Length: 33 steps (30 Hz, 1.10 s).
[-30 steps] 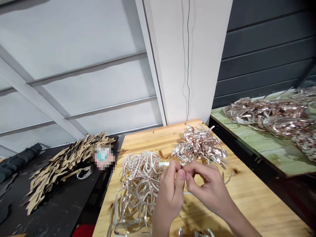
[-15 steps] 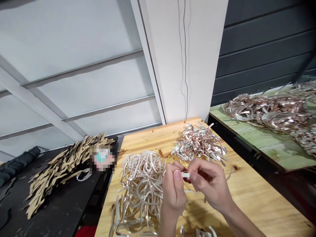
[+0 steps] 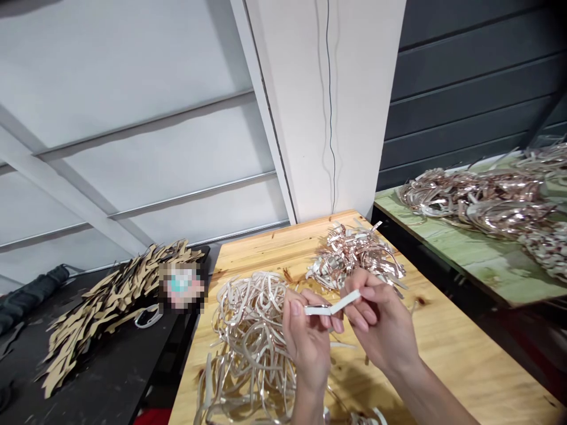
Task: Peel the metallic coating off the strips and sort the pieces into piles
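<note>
A narrow white strip (image 3: pixel 339 306) with a bend in its middle spans the gap between my two hands. My left hand (image 3: pixel 309 339) pinches its left end between thumb and fingers. The right end is pinched by my right hand (image 3: pixel 381 321). Below and left of the hands, a tangled pile of pale, shiny-edged strips (image 3: pixel 252 330) lies on the wooden table (image 3: pixel 460 348). Behind my right hand sits a heap of rose-gold and white strips (image 3: pixel 354 251). A few more strips (image 3: pixel 367 418) show at the bottom edge.
On the left, a black table (image 3: pixel 119 378) carries tan strips (image 3: pixel 106 310), a white ring-shaped item (image 3: pixel 149 317) and a dark roll (image 3: pixel 33 295). To the right, a green-topped table (image 3: pixel 478 254) holds bundles of rose-gold strips (image 3: pixel 487 195). A white pillar (image 3: pixel 301 118) stands behind.
My hands have moved apart, and more of the white strip now shows between them, bent in the middle. My right hand has turned and risen slightly.
</note>
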Each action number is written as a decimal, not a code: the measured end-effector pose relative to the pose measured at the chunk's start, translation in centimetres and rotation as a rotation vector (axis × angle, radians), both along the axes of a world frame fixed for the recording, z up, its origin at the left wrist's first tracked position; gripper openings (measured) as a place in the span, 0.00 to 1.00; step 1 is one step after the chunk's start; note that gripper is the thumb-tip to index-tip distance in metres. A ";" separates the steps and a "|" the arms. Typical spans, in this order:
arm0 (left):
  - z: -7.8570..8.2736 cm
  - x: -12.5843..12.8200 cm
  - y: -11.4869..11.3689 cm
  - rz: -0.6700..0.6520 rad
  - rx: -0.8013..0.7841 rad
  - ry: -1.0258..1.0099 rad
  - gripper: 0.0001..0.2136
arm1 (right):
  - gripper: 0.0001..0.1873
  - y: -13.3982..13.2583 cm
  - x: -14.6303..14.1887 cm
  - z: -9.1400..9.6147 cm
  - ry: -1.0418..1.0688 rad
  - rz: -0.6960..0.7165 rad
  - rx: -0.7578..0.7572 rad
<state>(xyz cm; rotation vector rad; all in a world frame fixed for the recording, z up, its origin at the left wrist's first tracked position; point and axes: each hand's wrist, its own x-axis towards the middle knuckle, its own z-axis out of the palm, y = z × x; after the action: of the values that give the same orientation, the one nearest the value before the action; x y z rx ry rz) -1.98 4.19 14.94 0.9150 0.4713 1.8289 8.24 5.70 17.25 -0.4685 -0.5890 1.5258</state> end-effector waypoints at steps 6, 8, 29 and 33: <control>-0.6 -1.5 -0.1 0.344 0.022 0.369 0.17 | 0.23 -0.2 -0.1 -0.3 -0.590 0.013 0.139; -0.8 -1.9 -0.3 0.417 -0.026 0.473 0.16 | 0.22 -0.5 -0.2 -0.4 -0.857 -0.003 0.254; -0.4 -2.0 -0.1 0.152 -0.290 0.505 0.24 | 0.19 -0.3 0.0 -0.3 -0.792 -0.043 0.451; -1.2 -1.0 0.6 0.115 -0.388 0.243 0.24 | 0.20 0.0 0.0 -0.6 -0.665 -0.056 0.369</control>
<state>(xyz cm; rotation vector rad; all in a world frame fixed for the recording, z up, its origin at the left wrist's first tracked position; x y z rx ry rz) -3.02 4.74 13.76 0.8541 1.0104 1.6521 8.20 5.67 16.64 -0.6986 -1.3341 1.1522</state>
